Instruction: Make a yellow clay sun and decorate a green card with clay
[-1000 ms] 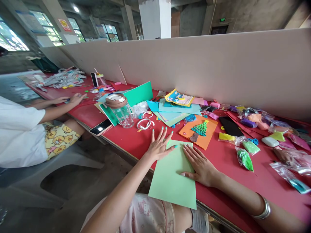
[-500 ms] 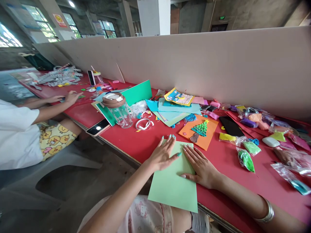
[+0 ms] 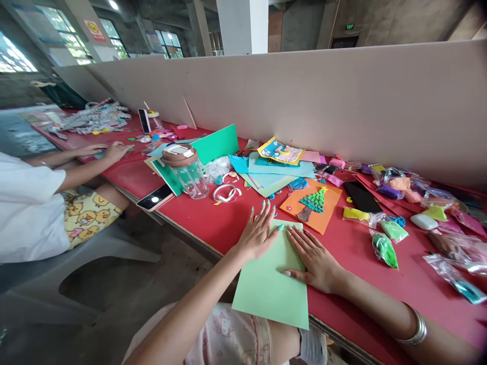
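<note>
A pale green sheet of paper (image 3: pixel 272 294) lies at the front edge of the red table, its near end jutting out over my lap. My left hand (image 3: pixel 257 235) rests on its upper left part with fingers spread, the fingertips reaching past the far edge. Flat on the right side of the sheet is my right hand (image 3: pixel 317 258), fingers stretched and thumb pointing left. Neither hand grips anything. Just beyond the sheet sits an orange card (image 3: pixel 327 215) bearing a green clay tree with a yellow star.
A clear cup with a brown lid (image 3: pixel 186 170), a phone (image 3: pixel 154 196) and a white cable (image 3: pixel 225 193) lie to the left. Coloured papers (image 3: pixel 279 175) are piled behind. Bagged clay (image 3: pixel 384 248) and a black phone (image 3: pixel 361 197) are at right. A co-worker (image 3: pixel 30 203) sits at left.
My left hand has slid slightly farther up the sheet, its fingertips now past the far edge. My right hand stays in place. The co-worker's hands have shifted a little.
</note>
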`<state>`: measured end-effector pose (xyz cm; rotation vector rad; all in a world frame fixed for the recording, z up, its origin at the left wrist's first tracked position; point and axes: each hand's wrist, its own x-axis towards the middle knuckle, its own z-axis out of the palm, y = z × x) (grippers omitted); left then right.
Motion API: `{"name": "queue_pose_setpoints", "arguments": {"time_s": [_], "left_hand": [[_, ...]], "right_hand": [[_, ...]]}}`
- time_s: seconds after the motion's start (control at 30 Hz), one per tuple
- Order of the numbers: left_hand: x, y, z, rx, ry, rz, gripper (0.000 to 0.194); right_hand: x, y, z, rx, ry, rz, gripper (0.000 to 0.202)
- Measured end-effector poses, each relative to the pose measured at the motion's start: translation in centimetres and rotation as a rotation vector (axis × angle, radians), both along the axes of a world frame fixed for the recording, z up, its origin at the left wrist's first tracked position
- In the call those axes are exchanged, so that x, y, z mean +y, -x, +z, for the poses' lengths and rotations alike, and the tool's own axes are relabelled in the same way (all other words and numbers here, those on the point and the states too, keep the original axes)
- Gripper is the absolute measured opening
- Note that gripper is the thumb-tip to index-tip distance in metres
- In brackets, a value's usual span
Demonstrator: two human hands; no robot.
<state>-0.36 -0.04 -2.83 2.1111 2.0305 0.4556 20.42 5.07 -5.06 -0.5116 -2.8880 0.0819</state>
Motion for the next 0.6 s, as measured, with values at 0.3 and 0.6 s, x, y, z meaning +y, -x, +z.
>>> {"name": "queue_pose_setpoints", "arguments": {"time_s": [0.3, 0.6], "left_hand": [[1.6, 0.3, -1.1, 0.153, -0.054, 0.191, 0.078], [1.5, 2.1, -1.6, 0.242, -0.085, 0.279, 0.080]], "right_hand": [[0.1, -0.1, -0.3, 0.031, -0.031, 0.009, 0.090], [0.1, -0.2, -0.4, 0.035, -0.057, 0.012, 0.091]]}}
